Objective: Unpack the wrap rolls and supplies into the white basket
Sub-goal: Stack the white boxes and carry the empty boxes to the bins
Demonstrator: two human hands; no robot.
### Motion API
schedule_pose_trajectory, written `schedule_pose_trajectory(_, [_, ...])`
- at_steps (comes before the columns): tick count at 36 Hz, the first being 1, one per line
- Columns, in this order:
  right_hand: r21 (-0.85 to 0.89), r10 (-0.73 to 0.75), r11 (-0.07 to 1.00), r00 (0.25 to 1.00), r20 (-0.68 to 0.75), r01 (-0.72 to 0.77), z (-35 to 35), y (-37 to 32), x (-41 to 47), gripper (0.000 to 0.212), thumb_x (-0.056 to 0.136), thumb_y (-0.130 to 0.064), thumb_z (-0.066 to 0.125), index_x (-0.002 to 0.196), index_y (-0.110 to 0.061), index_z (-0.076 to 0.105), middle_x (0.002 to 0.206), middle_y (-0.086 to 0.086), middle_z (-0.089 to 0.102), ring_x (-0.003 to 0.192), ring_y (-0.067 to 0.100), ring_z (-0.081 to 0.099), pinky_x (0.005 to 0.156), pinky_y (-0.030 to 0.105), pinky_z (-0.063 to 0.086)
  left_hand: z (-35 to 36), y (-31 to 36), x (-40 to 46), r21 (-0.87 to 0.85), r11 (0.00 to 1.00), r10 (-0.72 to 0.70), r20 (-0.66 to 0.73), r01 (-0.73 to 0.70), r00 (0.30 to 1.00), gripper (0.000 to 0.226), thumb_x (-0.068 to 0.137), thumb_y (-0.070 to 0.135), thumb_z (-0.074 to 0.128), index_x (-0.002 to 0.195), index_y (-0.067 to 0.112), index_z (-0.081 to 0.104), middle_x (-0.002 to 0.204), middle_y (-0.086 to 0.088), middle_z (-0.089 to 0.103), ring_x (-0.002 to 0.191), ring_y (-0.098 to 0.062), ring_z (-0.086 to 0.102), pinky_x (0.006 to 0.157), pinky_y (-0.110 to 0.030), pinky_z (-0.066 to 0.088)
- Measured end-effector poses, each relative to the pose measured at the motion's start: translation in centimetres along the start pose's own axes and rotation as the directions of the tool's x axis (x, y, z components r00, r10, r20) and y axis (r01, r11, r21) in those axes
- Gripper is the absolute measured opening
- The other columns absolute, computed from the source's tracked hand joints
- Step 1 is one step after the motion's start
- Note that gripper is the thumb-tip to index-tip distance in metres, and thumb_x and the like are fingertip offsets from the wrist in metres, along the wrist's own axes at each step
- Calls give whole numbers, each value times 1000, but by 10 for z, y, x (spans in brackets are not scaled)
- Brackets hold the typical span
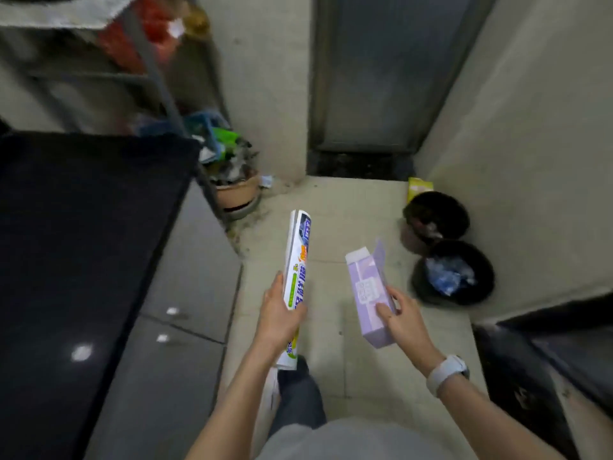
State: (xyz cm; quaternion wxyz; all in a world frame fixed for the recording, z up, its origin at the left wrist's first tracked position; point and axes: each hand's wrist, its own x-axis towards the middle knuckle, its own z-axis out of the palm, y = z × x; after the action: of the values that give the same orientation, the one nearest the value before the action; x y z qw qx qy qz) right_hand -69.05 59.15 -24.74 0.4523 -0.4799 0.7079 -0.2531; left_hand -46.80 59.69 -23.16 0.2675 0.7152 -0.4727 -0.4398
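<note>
while standing on the tiled floor (348, 207) beside the dark surface (83, 227), holding one item per hand. left hand (278, 313), grip closed round the middle of a wrap roll (297, 270), pointed away and clear of the body, probably freshly pulled out. right hand (403, 318), grip pinching a lilac box (368, 293) near its lower end, flap open at the top, likely emptied packaging headed for the black bins (452, 272) near the floor's right edge. no white basket in view.
</note>
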Motion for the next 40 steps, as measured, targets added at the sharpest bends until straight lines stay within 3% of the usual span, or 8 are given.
schedule_pose_trajectory(5, [153,228,969,944,-238,-195,-68,39,38,21,84,-1,56,104,-2,62,99,21,63,95,40,60,76,41,49,91,63,78,69,998,-6,284,-14,959,58,81,15,61,131,15,33,102,0,56,79,-18,59,62,-21,47])
schedule_pose_trajectory(8, [255,334,932,881,-334,-257,-98,57,71,22,86,-10,59,106,-2,59,99,14,60,89,30,57,73,35,45,144,95,124,135,991,-69,417,14,906,55,81,18,62,126,14,31,101,-3,57,88,-27,62,79,-37,52])
schedule_pose_trajectory(13, [401,530,837,735,-423,-372,-137,88,137,32,88,-23,59,111,0,56,98,14,59,85,26,56,68,33,44,228,139,200,250,967,-114,625,-59,772,46,83,20,59,120,13,33,107,-4,56,89,-22,56,75,-29,43])
schedule_pose_trajectory(20, [506,676,733,568,-468,-455,-180,143,227,33,89,-26,56,108,1,57,96,20,64,82,27,57,71,35,46,355,177,279,358,923,-198,759,-143,621,42,81,10,60,120,5,45,117,-19,59,104,-33,59,91,-42,50])
schedule_pose_trajectory(23, [536,701,705,565,-435,-463,-189,183,267,34,91,-28,53,111,0,56,101,23,63,84,29,58,73,36,49,418,172,313,406,874,-179,779,-266,602,42,81,12,62,121,3,50,117,-20,61,102,-32,60,82,-34,49])
schedule_pose_trajectory(26, [561,746,655,554,-370,-506,-196,233,313,38,92,-31,50,120,-6,50,115,22,57,100,35,57,89,43,48,487,155,347,425,847,-188,801,-318,569,46,80,10,63,124,5,49,120,-20,59,101,-32,60,73,-31,49])
schedule_pose_trajectory(34, [517,821,565,502,-272,-643,-193,371,441,46,90,-37,47,126,-7,47,125,19,52,113,36,50,96,42,42,655,85,428,502,658,-161,822,-561,546,72,85,17,59,144,7,19,135,-24,42,119,-38,46,93,-38,42])
schedule_pose_trajectory(40, [526,849,486,520,-95,-698,-186,430,483,51,96,-31,42,139,-6,30,142,20,36,126,39,40,105,42,35,715,37,457,536,566,-177,821,-627,542,62,95,17,44,147,10,12,146,-23,26,129,-39,37,104,-44,35])
